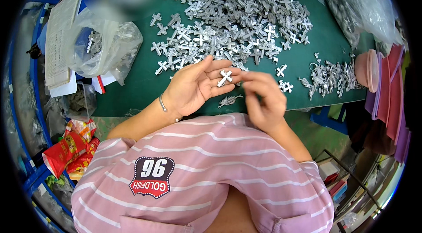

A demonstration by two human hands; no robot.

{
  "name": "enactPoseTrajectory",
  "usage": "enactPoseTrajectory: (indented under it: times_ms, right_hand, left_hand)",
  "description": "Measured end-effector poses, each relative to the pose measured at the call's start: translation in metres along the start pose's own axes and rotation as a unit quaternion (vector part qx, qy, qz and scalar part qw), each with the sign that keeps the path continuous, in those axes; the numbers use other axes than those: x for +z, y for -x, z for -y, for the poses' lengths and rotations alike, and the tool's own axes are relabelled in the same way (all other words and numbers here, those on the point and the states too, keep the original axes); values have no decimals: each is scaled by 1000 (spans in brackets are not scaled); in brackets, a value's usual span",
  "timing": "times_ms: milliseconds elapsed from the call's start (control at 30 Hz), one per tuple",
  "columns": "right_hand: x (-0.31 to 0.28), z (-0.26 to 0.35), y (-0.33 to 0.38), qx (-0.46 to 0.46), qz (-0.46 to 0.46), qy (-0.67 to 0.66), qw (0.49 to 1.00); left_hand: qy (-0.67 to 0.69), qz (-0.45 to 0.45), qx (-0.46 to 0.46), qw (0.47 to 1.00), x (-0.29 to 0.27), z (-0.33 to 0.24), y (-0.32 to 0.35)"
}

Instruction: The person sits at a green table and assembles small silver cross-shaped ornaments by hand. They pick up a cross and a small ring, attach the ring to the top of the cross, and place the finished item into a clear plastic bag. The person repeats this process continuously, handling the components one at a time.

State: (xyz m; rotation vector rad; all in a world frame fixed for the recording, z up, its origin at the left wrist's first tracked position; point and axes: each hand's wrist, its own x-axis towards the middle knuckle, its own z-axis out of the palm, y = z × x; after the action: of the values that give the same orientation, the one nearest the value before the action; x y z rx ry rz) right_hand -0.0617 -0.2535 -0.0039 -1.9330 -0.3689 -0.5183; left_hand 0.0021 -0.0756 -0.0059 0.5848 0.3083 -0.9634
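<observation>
Palm up over the table's near edge, my left hand (195, 84) has its fingers stretched out. A silver cross pendant (225, 78) rests across those fingers, held there. Close to its fingertips is my right hand (265, 96), its fingers bent and smeared by motion, so whether anything is between them cannot be made out. Below the left fingers a silver fishbone-shaped pendant (230, 100) lies on the green tabletop (132, 96). Beyond both hands spreads a large heap of silver cross pendants (237, 13). A few loose cross pendants (281, 70) lie right of my right hand.
Right of the heap lies a smaller pile of silver metal pieces (332, 79) beside pink bins (372, 70). Clear plastic bags (362, 6) sit at the far right. Another plastic bag (103, 48) and paper sheets (61, 39) are on the left, above red packets (70, 149).
</observation>
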Motion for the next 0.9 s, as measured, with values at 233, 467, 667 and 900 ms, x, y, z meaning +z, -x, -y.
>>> enactPoseTrajectory:
  times_ms: [233, 467, 667, 900]
  right_hand:
    - [-5, -5, 5, 129, -34, 46, 990]
    - [10, -7, 5, -2, 6, 114, 993]
    - [8, -6, 9, 55, 1, 72, 996]
    - [5, -1, 8, 164, -5, 14, 986]
  left_hand:
    - [46, 19, -1, 999, 0, 0, 2]
    - [-42, 20, -13, 999, -2, 5, 4]
    - [-49, 9, -20, 999, -2, 6, 10]
    - [-93, 16, -5, 996, 0, 4, 12]
